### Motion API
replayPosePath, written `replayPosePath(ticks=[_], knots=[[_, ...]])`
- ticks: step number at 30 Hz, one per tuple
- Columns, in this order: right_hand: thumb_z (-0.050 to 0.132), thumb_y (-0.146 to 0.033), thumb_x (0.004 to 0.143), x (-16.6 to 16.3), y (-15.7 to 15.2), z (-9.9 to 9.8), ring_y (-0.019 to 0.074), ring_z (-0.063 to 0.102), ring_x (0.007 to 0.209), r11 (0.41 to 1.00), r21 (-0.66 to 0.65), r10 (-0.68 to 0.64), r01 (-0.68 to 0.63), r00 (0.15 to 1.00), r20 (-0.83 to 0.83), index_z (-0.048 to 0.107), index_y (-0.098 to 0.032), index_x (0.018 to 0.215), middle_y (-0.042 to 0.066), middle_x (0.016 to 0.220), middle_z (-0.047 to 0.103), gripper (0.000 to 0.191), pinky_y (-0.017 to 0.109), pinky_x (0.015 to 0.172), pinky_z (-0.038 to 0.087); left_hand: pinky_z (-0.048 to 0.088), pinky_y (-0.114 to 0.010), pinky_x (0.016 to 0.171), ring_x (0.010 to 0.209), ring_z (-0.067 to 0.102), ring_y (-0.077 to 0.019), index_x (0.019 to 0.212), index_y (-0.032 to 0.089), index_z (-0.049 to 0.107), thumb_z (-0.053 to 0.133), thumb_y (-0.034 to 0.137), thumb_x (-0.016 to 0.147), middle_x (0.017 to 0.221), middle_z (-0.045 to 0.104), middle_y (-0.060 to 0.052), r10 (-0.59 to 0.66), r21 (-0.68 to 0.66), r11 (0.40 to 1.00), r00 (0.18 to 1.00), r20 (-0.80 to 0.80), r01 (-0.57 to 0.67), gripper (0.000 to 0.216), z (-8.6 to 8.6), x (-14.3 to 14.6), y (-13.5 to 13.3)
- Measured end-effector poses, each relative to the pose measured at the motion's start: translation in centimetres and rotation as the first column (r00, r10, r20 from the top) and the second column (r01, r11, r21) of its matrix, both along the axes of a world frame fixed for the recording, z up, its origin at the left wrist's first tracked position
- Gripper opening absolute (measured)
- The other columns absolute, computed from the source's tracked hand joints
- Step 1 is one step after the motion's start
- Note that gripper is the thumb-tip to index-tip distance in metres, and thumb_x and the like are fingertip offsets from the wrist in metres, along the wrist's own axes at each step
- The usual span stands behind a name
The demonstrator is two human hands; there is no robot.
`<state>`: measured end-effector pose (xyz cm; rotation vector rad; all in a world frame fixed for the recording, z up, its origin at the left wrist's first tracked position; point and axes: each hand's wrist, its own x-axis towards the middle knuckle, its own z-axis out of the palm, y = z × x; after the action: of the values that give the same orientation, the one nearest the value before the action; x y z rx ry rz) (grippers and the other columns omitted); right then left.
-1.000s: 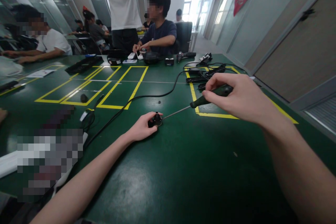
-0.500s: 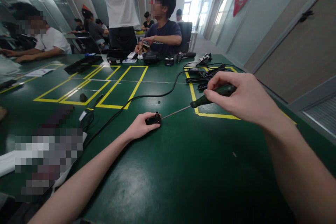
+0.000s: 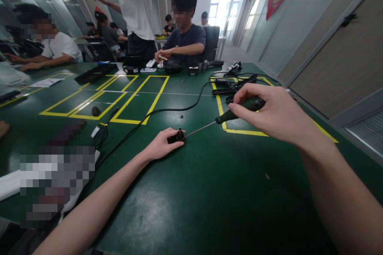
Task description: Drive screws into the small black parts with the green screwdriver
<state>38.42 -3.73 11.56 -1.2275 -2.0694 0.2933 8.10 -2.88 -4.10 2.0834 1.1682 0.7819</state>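
Note:
My left hand (image 3: 161,144) is closed on a small black part (image 3: 180,137), pinching it between thumb and fingers low on the green table. A short dark post stands up from the part. My right hand (image 3: 266,109) grips the dark green handle of a screwdriver (image 3: 226,116). Its thin metal shaft slants down to the left, and the tip meets the right side of the black part. Whether the tip sits in a screw cannot be made out. A tiny dark piece (image 3: 181,116) lies on the table just beyond my left hand.
A black cable (image 3: 167,108) winds across the green table (image 3: 209,199). Black parts and cables (image 3: 236,83) lie inside yellow tape at the right. A power drill (image 3: 213,64) and cases lie along the far edge. A person (image 3: 185,40) sits opposite; another stands beside them.
My right hand and the screwdriver have shifted slightly left. The left hand still holds the black part, almost unmoved. Across the table, the seated person has turned their head down and the standing person has shifted.

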Motion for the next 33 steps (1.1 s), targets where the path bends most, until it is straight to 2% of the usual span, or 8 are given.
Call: replayPosePath(ticks=[3, 6, 8, 14, 19, 23, 26, 33], knots=[[0.065, -0.046, 0.086, 0.12, -0.08, 0.08, 0.0215, 0.064, 0.067, 0.999, 0.0, -0.032, 0.032, 0.998, 0.053, 0.065, -0.023, 0.077, 0.006, 0.079, 0.073, 0.025, 0.036, 0.061, 0.042, 0.054, -0.038, 0.098, 0.105, 0.07, -0.0251, 0.121, 0.022, 0.079, 0.074, 0.038, 0.095, 0.111, 0.079, -0.007, 0.021, -0.005, 1.0, 1.0, 0.0, -0.021, 0.032, -0.19, 0.03, 0.1], [0.063, -0.054, 0.089, 0.37, -0.08, 0.12, 0.0176, 0.054, 0.053, 0.995, -0.015, -0.091, 0.094, 0.985, 0.144, 0.068, -0.023, 0.078, 0.005, 0.072, 0.071, 0.033, 0.035, 0.056, 0.036, 0.054, -0.037, 0.096, 0.104, 0.07, -0.0249, 0.118, 0.022, 0.08, 0.075, 0.039, 0.094, 0.108, 0.079, -0.007, 0.031, 0.008, 0.999, 1.0, -0.002, -0.031, 0.03, -0.39, 0.05, 0.2], [0.062, -0.054, 0.09, 0.51, -0.03, 0.07, 0.0167, 0.051, 0.051, 0.995, -0.038, -0.087, 0.094, 0.984, 0.155, 0.068, -0.023, 0.078, 0.005, 0.072, 0.07, 0.033, 0.035, 0.055, 0.034, 0.054, -0.037, 0.095, 0.103, 0.07, -0.025, 0.117, 0.022, 0.08, 0.075, 0.039, 0.094, 0.107, 0.079, -0.006, 0.033, 0.015, 0.999, 0.999, -0.003, -0.033, 0.029, -0.49, 0.03, 0.25], [0.069, -0.044, 0.078, 0.45, -0.06, -0.1, 0.0249, 0.067, 0.08, 1.0, -0.006, 0.003, -0.003, 0.999, 0.043, 0.063, -0.024, 0.086, 0.005, 0.087, 0.073, 0.022, 0.037, 0.069, 0.046, 0.053, -0.035, 0.091, 0.099, 0.069, -0.024, 0.112, 0.022, 0.081, 0.074, 0.042, 0.095, 0.103, 0.078, -0.006, 0.039, 0.033, 0.999, 0.999, -0.022, -0.039, 0.027, -0.76, -0.02, 0.31], [0.066, -0.044, 0.078, 0.32, -0.12, 0.01, 0.0249, 0.068, 0.083, 1.0, 0.002, 0.025, -0.025, 0.999, 0.029, 0.061, -0.024, 0.083, 0.006, 0.087, 0.072, 0.021, 0.038, 0.073, 0.049, 0.052, -0.034, 0.089, 0.097, 0.067, -0.0233, 0.11, 0.021, 0.081, 0.074, 0.04, 0.096, 0.1, 0.077, -0.006, 0.038, 0.049, 0.998, 0.999, -0.037, -0.037, 0.024, -0.83, 0.04, 0.32], [0.058, -0.054, 0.086, 0.39, -0.07, 0.07, 0.0204, 0.061, 0.064, 0.998, -0.015, -0.059, 0.061, 0.992, 0.108, 0.065, -0.024, 0.081, 0.006, 0.082, 0.072, 0.032, 0.037, 0.06, 0.041, 0.052, -0.034, 0.088, 0.095, 0.066, -0.0232, 0.107, 0.021, 0.08, 0.074, 0.041, 0.097, 0.098, 0.077, -0.005, 0.043, 0.059, 0.997, 0.998, -0.05, -0.04, 0.023, -0.72, 0.08, 0.31], [0.057, -0.053, 0.088, 0.48, -0.06, 0.04, 0.0164, 0.051, 0.052, 0.996, -0.034, -0.082, 0.087, 0.989, 0.124, 0.066, -0.024, 0.081, 0.005, 0.078, 0.071, 0.032, 0.036, 0.054, 0.035, 0.052, -0.035, 0.088, 0.095, 0.065, -0.0234, 0.107, 0.021, 0.08, 0.073, 0.042, 0.097, 0.098, 0.077, -0.005, 0.039, 0.06, 0.998, 0.998, -0.05, -0.036, 0.023, -0.66, 0.12, 0.3], [0.065, -0.041, 0.08, 0.42, 0.2, -0.42, 0.024, 0.065, 0.075, 0.998, 0.051, -0.05, 0.047, 0.997, 0.062, 0.061, -0.024, 0.086, 0.005, 0.082, 0.07, 0.019, 0.035, 0.064, 0.043, 0.051, -0.035, 0.089, 0.093, 0.062, -0.023, 0.103, 0.02, 0.08, 0.073, 0.04, 0.098, 0.097, 0.076, -0.006, 0.069, 0.059, 0.996, 0.996, -0.059, -0.065, 0.021, -0.9, 0.23, 0.46]])
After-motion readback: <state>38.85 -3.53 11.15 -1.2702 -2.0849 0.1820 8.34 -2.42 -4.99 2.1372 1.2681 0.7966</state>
